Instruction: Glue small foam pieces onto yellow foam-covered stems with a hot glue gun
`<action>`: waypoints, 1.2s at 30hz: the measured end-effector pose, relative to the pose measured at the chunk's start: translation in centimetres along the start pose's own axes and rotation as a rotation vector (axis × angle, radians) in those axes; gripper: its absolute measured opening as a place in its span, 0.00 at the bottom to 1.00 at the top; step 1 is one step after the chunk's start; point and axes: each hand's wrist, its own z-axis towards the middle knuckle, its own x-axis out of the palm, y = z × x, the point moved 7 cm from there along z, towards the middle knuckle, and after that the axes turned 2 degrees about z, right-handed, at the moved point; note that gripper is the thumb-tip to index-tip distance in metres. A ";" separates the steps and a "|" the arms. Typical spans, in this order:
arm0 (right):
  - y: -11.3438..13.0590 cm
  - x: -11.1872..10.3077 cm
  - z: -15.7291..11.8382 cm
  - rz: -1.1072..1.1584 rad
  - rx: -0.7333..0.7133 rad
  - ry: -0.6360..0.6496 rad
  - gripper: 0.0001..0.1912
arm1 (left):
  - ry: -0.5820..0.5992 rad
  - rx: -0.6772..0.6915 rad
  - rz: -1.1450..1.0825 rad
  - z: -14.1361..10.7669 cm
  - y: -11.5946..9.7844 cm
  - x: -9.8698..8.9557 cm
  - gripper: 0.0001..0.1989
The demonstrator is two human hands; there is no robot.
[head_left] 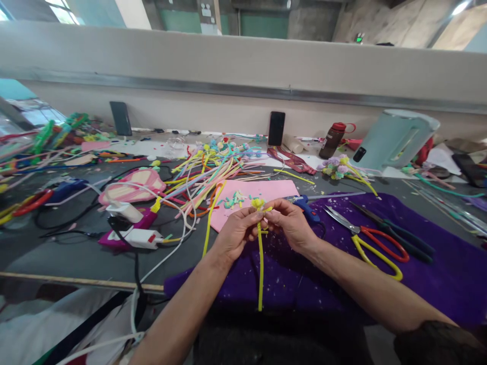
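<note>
Between my two hands is a small yellow pipe-cleaner flower (257, 204), its long yellow stem (261, 276) hanging straight down over the purple cloth (236, 284). My left hand (240, 227) pinches the flower just below its head. Thumb and fingers of my right hand (289, 223) close on a short yellow pipe-cleaner end at the flower's right side. Behind the hands lies a pink sheet (276, 188) with small green and white scraps (236, 200). A blue glue gun (306, 208) rests just beyond my right hand, partly hidden by it.
Scissors (355, 230) with red and yellow handles and dark pliers (407, 238) lie right. Pipe cleaners (213, 172) are heaped behind. Left are a power strip (133, 237) and trailing cables. A bottle (332, 142), kettle (395, 142) and phone (276, 128) stand along the back.
</note>
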 end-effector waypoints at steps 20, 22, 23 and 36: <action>2.9 -0.5 0.2 -0.604 -0.153 0.095 0.07 | -0.077 0.006 -0.002 -0.2 -0.1 -0.3 0.13; 2.9 -0.4 0.1 -0.641 -0.141 0.113 0.06 | -0.076 -0.006 0.024 -0.1 0.0 -0.3 0.13; 2.8 -0.4 0.1 -0.654 -0.132 0.117 0.06 | -0.075 -0.008 0.038 -0.1 0.1 -0.3 0.12; 1.2 -0.6 0.4 -0.299 0.066 0.227 0.08 | -0.029 0.033 0.140 -0.3 -0.2 0.1 0.13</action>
